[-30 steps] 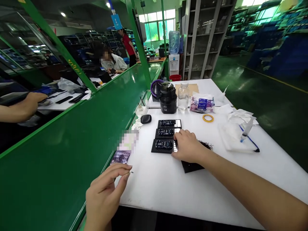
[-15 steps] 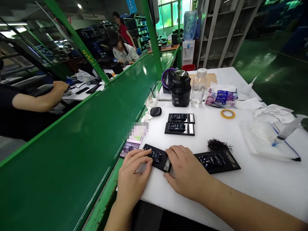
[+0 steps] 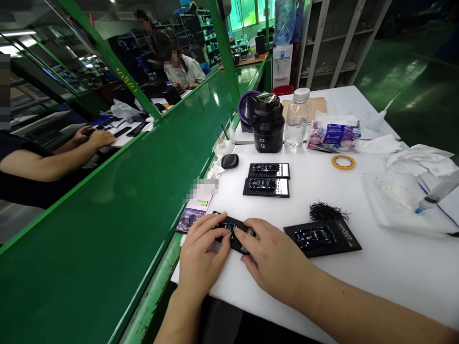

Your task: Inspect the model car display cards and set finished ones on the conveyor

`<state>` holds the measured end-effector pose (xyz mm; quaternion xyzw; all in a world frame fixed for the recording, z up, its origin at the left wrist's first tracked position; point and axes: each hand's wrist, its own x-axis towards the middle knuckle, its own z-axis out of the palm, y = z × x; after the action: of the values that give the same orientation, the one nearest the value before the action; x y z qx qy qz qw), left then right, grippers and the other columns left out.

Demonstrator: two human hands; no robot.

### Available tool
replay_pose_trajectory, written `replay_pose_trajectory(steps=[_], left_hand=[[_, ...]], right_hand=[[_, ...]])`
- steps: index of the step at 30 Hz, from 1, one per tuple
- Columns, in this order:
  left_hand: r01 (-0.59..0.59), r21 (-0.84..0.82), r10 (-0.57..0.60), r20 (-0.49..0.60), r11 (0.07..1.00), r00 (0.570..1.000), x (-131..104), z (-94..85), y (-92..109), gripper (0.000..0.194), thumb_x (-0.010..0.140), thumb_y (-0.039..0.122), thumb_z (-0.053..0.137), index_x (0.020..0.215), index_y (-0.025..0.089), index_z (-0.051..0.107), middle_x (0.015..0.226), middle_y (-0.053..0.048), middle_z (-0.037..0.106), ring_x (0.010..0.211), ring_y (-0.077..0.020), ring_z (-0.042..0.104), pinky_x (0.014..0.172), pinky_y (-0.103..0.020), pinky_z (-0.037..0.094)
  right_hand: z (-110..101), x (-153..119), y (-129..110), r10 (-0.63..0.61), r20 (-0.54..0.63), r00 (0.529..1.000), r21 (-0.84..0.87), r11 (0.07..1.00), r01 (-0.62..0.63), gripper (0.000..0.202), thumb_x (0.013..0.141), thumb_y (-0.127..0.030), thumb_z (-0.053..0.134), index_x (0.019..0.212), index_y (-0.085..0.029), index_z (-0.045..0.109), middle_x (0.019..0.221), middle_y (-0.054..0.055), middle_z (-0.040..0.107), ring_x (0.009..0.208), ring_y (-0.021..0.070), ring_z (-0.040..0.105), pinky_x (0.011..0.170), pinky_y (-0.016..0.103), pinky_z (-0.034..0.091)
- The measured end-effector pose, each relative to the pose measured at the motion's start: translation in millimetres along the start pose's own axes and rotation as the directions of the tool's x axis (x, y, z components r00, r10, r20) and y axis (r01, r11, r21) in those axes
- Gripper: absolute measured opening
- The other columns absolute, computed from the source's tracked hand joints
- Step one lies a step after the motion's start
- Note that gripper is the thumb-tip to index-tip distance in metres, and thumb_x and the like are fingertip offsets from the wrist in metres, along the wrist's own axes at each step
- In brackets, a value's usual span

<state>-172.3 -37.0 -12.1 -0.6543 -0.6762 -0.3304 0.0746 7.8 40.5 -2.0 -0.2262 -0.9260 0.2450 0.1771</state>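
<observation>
While both my hands are meeting over a small black plate [image 3: 238, 244] near the table's close edge, work on its dark model car [image 3: 229, 226] is looking unfinished to me. My left hand [image 3: 204, 248] is bending over the plate's left end, thumb and forefinger nearly closing together beside the car; whether they are pinching some tiny piece I cannot tell. My right hand [image 3: 274, 258] is half curling around the right end, its thumb lying along the near edge and its forefinger touching down by the car, so I am judging that it is holding the plate steady.

At one o'clock from this plate, a nearer plate [image 3: 266, 187] and a farther plate [image 3: 268, 170] are lying close together, each already carrying a car. At three o'clock a larger plate [image 3: 347, 245] is carrying another, with a black strip pile [image 3: 328, 211] sitting just beyond it. Whether those three are finished or waiting is not showing.
</observation>
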Motion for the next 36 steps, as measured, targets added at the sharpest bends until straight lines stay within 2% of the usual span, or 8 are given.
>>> replay_pose_trajectory(steps=[6, 12, 15, 18, 21, 25, 30, 36], left_hand=[[0.187, -0.055, -0.183, 0.062, 0.981, 0.981, 4, 0.8, 1, 0.011, 0.086, 0.023, 0.063, 0.077, 0.024, 0.069, 0.132, -0.004, 0.063, 0.127, -0.0277, 0.053, 0.109, -0.052, 0.045], [0.418, -0.129, -0.4, 0.144, 0.899, 0.905, 9, -0.9, -3, 0.01, 0.081, 0.032, 0.068, 0.084, 0.024, 0.063, 0.144, -0.005, 0.054, 0.138, -0.0325, 0.042, 0.115, -0.059, 0.034], [0.447, -0.14, -0.425, 0.162, 0.884, 0.891, 9, -0.4, -7, 0.021, 0.08, 0.034, 0.069, 0.098, 0.026, 0.063, 0.147, -0.006, 0.051, 0.141, -0.0333, 0.039, 0.115, -0.06, 0.032], [0.493, -0.218, -0.457, 0.194, 0.843, 0.868, 8, 1.9, -12, 0.027, 0.082, 0.035, 0.067, 0.107, 0.027, 0.061, 0.15, -0.006, 0.047, 0.141, -0.0319, 0.041, 0.114, -0.057, 0.035], [0.528, -0.231, -0.493, 0.195, 0.817, 0.848, 9, 5.0, -14, 0.026, 0.082, 0.032, 0.067, 0.107, 0.027, 0.062, 0.151, -0.007, 0.047, 0.14, -0.0315, 0.042, 0.113, -0.055, 0.037], [0.535, -0.186, -0.506, 0.184, 0.824, 0.843, 12, 7.0, -14, 0.029, 0.078, 0.03, 0.069, 0.106, 0.027, 0.062, 0.151, -0.007, 0.046, 0.141, -0.0319, 0.041, 0.114, -0.055, 0.037], [0.579, -0.207, -0.542, 0.21, 0.789, 0.814, 16, 5.4, -12, 0.032, 0.076, 0.03, 0.07, 0.106, 0.026, 0.062, 0.151, -0.008, 0.046, 0.137, -0.0337, 0.046, 0.112, -0.056, 0.039], [0.579, -0.188, -0.537, 0.233, 0.793, 0.811, 19, 2.8, -11, 0.036, 0.076, 0.033, 0.07, 0.11, 0.026, 0.062, 0.151, -0.008, 0.045, 0.136, -0.0334, 0.047, 0.113, -0.057, 0.037]], right_hand=[[2, -1, -5, -0.01, 0.007, 1.0, -0.074, 0.997, 0.01, 0.045, 0.09, -0.013, 0.058, 0.135, -0.009, 0.059, 0.12, 0.016, 0.057, 0.108, 0.0282, 0.053, 0.094, 0.043, 0.052], [8, 0, -10, -0.035, 0.035, 0.999, -0.199, 0.979, 0.041, 0.052, 0.089, -0.015, 0.058, 0.14, -0.006, 0.054, 0.12, 0.019, 0.056, 0.109, 0.0317, 0.051, 0.095, 0.046, 0.05], [10, 2, -14, -0.021, 0.057, 0.998, -0.261, 0.965, 0.035, 0.052, 0.089, -0.016, 0.058, 0.139, -0.004, 0.054, 0.122, 0.022, 0.056, 0.111, 0.0343, 0.05, 0.093, 0.048, 0.051], [10, 3, -15, -0.02, 0.065, 0.998, -0.292, 0.956, 0.038, 0.05, 0.089, -0.016, 0.056, 0.138, -0.004, 0.055, 0.118, 0.021, 0.057, 0.106, 0.034, 0.052, 0.086, 0.046, 0.053], [10, 3, -12, -0.037, 0.054, 0.998, -0.275, 0.96, 0.05, 0.05, 0.087, -0.017, 0.059, 0.136, -0.006, 0.056, 0.114, 0.019, 0.057, 0.1, 0.0323, 0.053, 0.084, 0.046, 0.054], [10, -1, -7, -0.037, 0.023, 0.999, -0.241, 0.97, 0.042, 0.053, 0.088, -0.015, 0.059, 0.14, -0.008, 0.054, 0.118, 0.018, 0.056, 0.107, 0.0317, 0.051, 0.092, 0.045, 0.052], [8, -3, -5, -0.02, 0.004, 1.0, -0.164, 0.986, 0.021, 0.049, 0.091, -0.015, 0.058, 0.139, -0.009, 0.056, 0.122, 0.017, 0.056, 0.11, 0.0293, 0.052, 0.097, 0.043, 0.05], [4, -1, -4, -0.017, 0.015, 1.0, -0.148, 0.989, 0.019, 0.048, 0.091, -0.016, 0.06, 0.138, -0.009, 0.056, 0.118, 0.016, 0.057, 0.105, 0.0291, 0.053, 0.093, 0.044, 0.052]])
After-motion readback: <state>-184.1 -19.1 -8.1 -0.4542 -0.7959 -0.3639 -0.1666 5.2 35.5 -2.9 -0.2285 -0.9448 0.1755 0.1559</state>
